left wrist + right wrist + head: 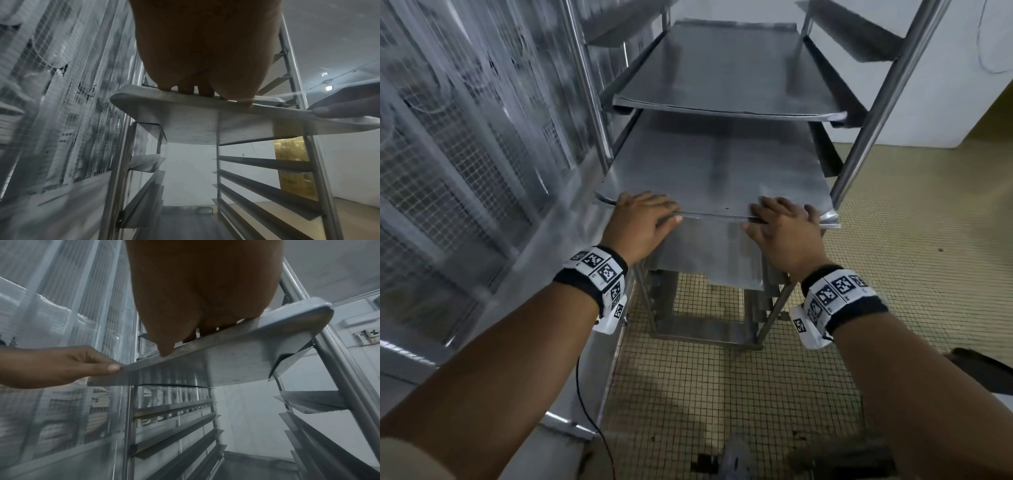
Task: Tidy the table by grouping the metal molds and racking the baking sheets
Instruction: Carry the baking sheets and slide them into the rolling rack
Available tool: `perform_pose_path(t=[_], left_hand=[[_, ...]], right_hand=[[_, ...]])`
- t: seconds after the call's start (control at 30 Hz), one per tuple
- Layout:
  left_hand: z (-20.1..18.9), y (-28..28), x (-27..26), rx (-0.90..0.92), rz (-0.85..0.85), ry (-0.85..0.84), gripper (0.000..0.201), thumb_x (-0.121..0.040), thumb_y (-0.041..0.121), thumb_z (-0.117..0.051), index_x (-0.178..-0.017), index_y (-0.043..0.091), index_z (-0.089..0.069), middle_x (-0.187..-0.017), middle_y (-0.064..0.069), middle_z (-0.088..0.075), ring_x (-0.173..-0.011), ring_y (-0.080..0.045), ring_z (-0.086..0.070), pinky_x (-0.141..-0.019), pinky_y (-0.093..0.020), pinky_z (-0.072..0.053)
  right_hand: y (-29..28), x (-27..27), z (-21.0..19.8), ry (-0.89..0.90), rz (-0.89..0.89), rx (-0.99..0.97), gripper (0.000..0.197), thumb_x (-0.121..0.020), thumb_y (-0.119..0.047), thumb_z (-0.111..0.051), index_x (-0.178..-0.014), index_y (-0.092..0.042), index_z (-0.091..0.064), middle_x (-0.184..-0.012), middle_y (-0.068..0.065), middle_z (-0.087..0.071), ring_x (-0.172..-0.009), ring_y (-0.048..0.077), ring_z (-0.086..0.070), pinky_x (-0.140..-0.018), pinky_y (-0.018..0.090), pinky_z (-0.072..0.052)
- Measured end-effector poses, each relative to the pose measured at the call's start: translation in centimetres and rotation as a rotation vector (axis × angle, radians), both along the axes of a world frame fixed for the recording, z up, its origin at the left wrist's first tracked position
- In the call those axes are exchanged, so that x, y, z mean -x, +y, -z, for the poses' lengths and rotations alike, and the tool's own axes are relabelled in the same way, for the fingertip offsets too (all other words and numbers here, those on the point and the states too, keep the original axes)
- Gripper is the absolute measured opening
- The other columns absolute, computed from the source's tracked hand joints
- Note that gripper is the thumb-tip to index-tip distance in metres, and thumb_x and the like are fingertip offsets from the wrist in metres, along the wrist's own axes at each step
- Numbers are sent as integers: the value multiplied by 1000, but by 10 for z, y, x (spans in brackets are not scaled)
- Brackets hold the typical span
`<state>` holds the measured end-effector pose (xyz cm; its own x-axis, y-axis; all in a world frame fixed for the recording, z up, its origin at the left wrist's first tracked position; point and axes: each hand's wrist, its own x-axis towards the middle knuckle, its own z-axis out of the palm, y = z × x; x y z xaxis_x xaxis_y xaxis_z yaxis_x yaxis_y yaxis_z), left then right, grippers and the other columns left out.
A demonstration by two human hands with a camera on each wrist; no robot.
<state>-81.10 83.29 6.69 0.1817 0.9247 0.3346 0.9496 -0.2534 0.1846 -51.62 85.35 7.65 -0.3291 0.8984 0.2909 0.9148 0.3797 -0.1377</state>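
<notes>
- Baking sheet lies flat on rack runners, front edge sticking out toward the person.
- Left hand & right hand: both rest on front edge, fingers on top, thumbs at rim; grip vs. push, can't tell.
- 2nd sheet sits one level up.
- Tiled floor below.

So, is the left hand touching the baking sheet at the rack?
Touching. In the right wrist view the left hand has its thumb pressed on the front edge of the baking sheet; the head view shows its fingers on top.
</notes>
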Motion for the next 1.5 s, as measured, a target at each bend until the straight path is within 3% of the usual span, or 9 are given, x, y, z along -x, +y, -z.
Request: perform_pose_path(t=[0.2, 0.33, 0.6, 1.03, 1.5], left_hand=[[2, 42, -10, 2, -89, 71, 65, -94, 69, -20, -139, 37, -56, -151, 7, -50, -141, -22, -40, -111, -47, -19], [2, 65, -17, 1, -146, 102, 65, -96, 65, -15, -140, 37, -53, -152, 7, -48, -139, -22, -40, -110, -50, -22], [5, 105, -17, -14, -186, 91, 55, -99, 61, -21, -139, 40, -52, -152, 9, -46, -139, -23, -38, -113, -51, -18], [8, 136, -15, -12, -230, 136, 57, -98, 63, -17, -141, 41, -49, -150, 9, -47, -138, -26, -40, -112, -52, -20], [12, 172, -15, -9, -227, 94, 55, -99, 63, -17, -141, 42, -46, -152, 11, -41, -141, -24, -34, -116, -57, -13]], right_hand=[[40, 3, 6, 26, -17, -80, 51, -101, -59, -40, -138, -28, -58, -150, -4, -51, -142, 25, -41, -112, 55, -25], [69, 4, 9, 12, -21, -78, 53, -102, -60, -34, -140, -30, -56, -152, -5, -49, -142, 24, -40, -111, 55, -25], [111, 5, 11, 56, -50, -122, 50, -101, -56, -40, -136, -27, -60, -147, -3, -55, -137, 25, -45, -107, 53, -28], [145, 4, 16, 101, -86, -163, 52, -100, -56, -38, -135, -25, -62, -144, -4, -57, -134, 24, -48, -104, 50, -28], [183, 6, 22, 124, -73, -213, 53, -99, -56, -40, -131, -23, -65, -140, -2, -61, -129, 26, -52, -101, 48, -30]])
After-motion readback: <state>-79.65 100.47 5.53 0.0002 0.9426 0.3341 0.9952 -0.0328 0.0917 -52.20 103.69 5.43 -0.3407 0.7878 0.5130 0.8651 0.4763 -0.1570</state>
